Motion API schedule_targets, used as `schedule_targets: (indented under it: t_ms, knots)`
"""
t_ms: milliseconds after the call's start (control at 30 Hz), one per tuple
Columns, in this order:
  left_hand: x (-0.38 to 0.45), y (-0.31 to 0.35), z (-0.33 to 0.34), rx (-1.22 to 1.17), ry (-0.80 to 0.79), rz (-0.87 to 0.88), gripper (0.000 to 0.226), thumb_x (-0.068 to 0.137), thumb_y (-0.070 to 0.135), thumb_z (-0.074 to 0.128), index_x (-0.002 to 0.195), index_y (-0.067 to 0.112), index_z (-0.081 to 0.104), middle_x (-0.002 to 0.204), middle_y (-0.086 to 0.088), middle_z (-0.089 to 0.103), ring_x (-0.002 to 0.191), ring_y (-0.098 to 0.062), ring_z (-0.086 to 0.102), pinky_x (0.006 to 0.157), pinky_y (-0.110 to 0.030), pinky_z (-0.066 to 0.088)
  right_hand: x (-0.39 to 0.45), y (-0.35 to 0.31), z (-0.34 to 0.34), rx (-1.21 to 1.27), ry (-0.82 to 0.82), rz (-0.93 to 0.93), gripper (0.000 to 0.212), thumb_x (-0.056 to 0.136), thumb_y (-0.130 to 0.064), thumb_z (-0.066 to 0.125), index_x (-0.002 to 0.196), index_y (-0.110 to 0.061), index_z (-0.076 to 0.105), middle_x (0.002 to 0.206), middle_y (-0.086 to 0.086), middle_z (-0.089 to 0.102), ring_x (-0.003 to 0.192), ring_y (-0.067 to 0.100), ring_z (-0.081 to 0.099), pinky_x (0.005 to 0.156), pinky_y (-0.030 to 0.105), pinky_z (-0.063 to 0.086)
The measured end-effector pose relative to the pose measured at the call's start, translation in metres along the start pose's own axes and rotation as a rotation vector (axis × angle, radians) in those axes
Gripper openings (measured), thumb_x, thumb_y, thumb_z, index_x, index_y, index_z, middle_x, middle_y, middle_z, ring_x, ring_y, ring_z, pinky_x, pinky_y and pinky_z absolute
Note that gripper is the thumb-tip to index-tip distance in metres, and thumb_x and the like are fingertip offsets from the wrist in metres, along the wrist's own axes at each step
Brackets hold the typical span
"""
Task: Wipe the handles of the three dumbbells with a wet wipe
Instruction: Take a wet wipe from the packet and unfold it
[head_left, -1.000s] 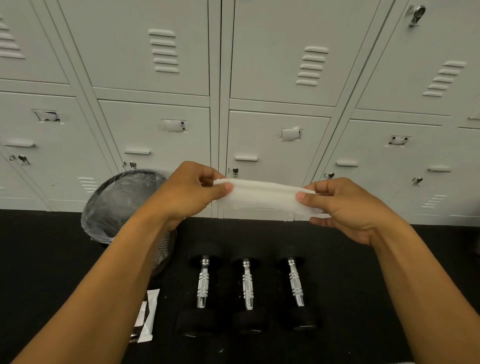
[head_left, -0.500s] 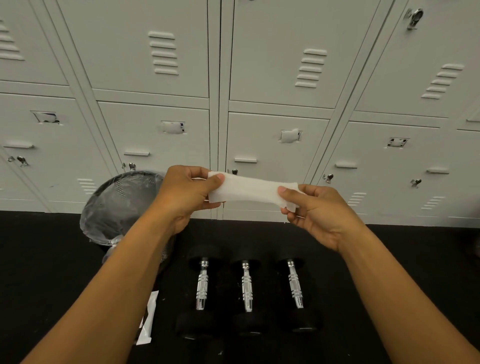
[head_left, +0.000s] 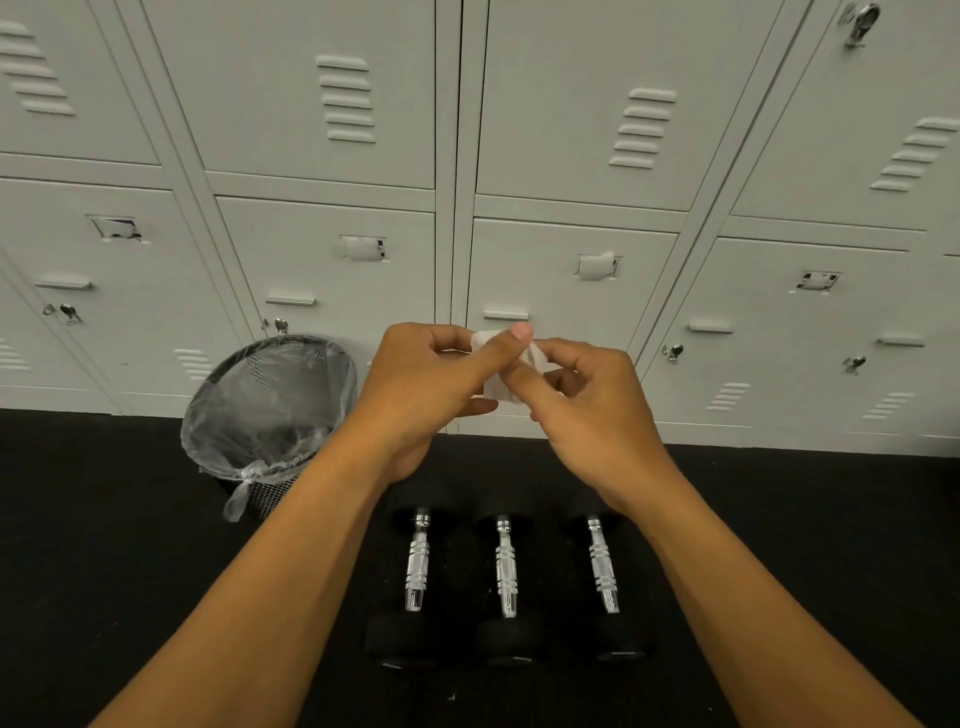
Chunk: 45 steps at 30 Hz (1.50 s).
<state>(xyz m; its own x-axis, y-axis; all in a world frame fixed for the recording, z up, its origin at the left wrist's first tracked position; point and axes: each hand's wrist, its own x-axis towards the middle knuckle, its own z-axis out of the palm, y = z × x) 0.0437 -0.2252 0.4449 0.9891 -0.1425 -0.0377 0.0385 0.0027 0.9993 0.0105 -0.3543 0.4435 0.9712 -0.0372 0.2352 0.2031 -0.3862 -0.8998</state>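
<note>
Black floor (head_left: 104, 571) carries three dumbbells (head_left: 503, 566) side by side, chrome handles parallel, and a lined mesh bin (head_left: 270, 415) left of them against the lockers (head_left: 337, 260).

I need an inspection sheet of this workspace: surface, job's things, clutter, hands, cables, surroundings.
Surface: black floor, dark, detail hard to see.
Job's things: three dumbbells lying side by side, chrome handles bare; white wet wipe bunched between both hands, above the dumbbells.
Clutter: nothing seen.
Hands: left hand and right hand both pinch the wipe.
Cables: nothing seen.
Surroundings: grey lockers behind; mesh bin with clear liner at left.
</note>
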Motion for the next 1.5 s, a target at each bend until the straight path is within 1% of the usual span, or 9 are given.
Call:
schedule_targets:
  t_ms: [167,367,467,600,667,933,1133,1333,1500]
  knots:
    - [0.000,-0.004,-0.012,-0.012,0.012,-0.036,0.031,0.075,0.014,0.075,0.101,-0.002,0.064,0.092,-0.017,0.072,0.084,-0.026,0.071,0.078,-0.040,0.057,-0.005,-0.008,-0.003,0.172,-0.257,0.053,0.030,0.092,-0.009,0.047,0.091,-0.030,0.068,0.083,-0.016,0.064,0.075,0.006,0.056,0.066,0.021,0.045]
    - [0.001,0.002,-0.019,-0.332,-0.094,-0.160,0.018,0.089,-0.005,0.050,0.102,-0.006,0.061,0.105,-0.022,0.065,0.090,-0.030,0.068,0.072,-0.036,0.058,0.006,0.007,-0.009,0.271,0.051,0.268,0.029,0.088,-0.033,0.059,0.115,-0.022,0.059,0.105,-0.001,0.063,0.092,0.014,0.062,0.072,0.026,0.052]
    - [-0.002,0.006,-0.021,-0.392,-0.155,-0.179,0.019,0.090,0.000,0.050,0.102,-0.008,0.062,0.107,-0.024,0.064,0.093,-0.032,0.067,0.074,-0.039,0.058,0.003,0.004,-0.001,0.406,-0.013,0.304,0.012,0.088,-0.028,0.060,0.097,-0.022,0.065,0.095,-0.001,0.070,0.087,0.016,0.068,0.071,0.025,0.057]
    - [-0.011,0.006,-0.026,-0.066,-0.134,-0.053,0.049,0.063,0.032,0.076,0.097,-0.002,0.066,0.096,-0.017,0.070,0.090,-0.027,0.069,0.077,-0.038,0.057,0.002,0.001,0.004,0.060,0.108,0.038,0.004,0.087,-0.026,0.063,0.087,-0.028,0.066,0.083,-0.006,0.071,0.073,0.009,0.068,0.060,0.019,0.055]
    - [-0.014,0.005,-0.030,0.023,-0.058,0.008,0.034,0.069,0.020,0.077,0.093,-0.001,0.066,0.090,-0.017,0.071,0.086,-0.026,0.070,0.072,-0.035,0.057,0.002,-0.003,0.004,0.034,0.096,-0.004,0.007,0.086,-0.025,0.064,0.082,-0.030,0.066,0.078,-0.004,0.070,0.064,0.008,0.066,0.058,0.020,0.055]
    - [-0.039,0.011,-0.038,-0.368,0.028,-0.063,0.017,0.085,0.006,0.063,0.095,-0.008,0.061,0.086,-0.017,0.066,0.072,-0.021,0.067,0.065,-0.026,0.056,-0.018,-0.041,0.047,0.972,0.091,0.469,0.022,0.087,-0.031,0.060,0.101,-0.014,0.062,0.105,0.010,0.067,0.095,0.020,0.063,0.082,0.031,0.051]
    - [-0.056,0.004,-0.018,-0.492,0.127,-0.107,0.021,0.083,0.005,0.066,0.094,-0.012,0.060,0.087,-0.022,0.067,0.068,-0.021,0.069,0.057,-0.023,0.053,-0.035,-0.051,0.068,1.073,0.295,0.486,0.011,0.090,-0.019,0.057,0.092,-0.010,0.063,0.101,0.014,0.069,0.095,0.023,0.067,0.091,0.037,0.052]
    - [-0.048,-0.020,-0.008,-0.390,0.256,-0.166,0.017,0.083,0.008,0.068,0.090,-0.007,0.063,0.092,-0.022,0.069,0.079,-0.027,0.070,0.067,-0.032,0.057,-0.036,-0.019,0.057,1.100,0.231,0.548,0.020,0.092,-0.015,0.053,0.108,-0.005,0.061,0.108,0.018,0.068,0.098,0.026,0.067,0.091,0.038,0.051]
    - [-0.038,-0.042,-0.004,-0.099,0.047,-0.229,0.015,0.081,0.012,0.070,0.089,0.000,0.064,0.078,-0.015,0.072,0.062,-0.017,0.068,0.059,-0.025,0.054,-0.021,0.016,0.040,0.951,0.214,0.610,0.008,0.091,-0.007,0.054,0.090,-0.007,0.063,0.106,0.019,0.066,0.098,0.031,0.065,0.086,0.040,0.054]
